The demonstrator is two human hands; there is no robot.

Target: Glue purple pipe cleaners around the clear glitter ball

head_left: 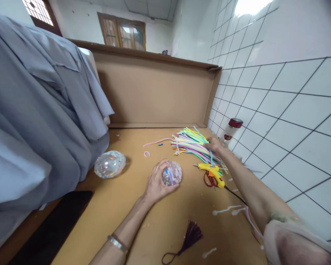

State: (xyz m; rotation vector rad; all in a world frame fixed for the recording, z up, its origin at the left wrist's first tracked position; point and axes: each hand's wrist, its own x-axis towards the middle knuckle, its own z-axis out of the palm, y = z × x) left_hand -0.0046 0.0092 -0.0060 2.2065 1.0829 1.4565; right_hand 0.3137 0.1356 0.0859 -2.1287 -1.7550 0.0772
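Observation:
My left hand [156, 182] is wrapped round a clear ball [173, 173] decorated with pale and purple pieces, resting on the tabletop. A second clear, faceted-looking ball [110, 164] sits farther left, apart from both hands. At the back right, my right hand [215, 144] has its fingers closed at the right end of a bundle of thin coloured strips [189, 141]; a light-blue one runs down beside the fingers. Just in front of the bundle lies a yellow glue gun [211, 171] with a dark red scissor-like handle [209, 179] beside or under it.
A dark purple tassel [191, 235] lies near the front. Small pink curved strip [146, 154] and glue drips [227, 209] mark the table [143, 235]. A red-lidded bottle [231, 130] stands by the tiled wall. Cardboard [157, 92] rises behind; grey cloth [44, 103] hangs left.

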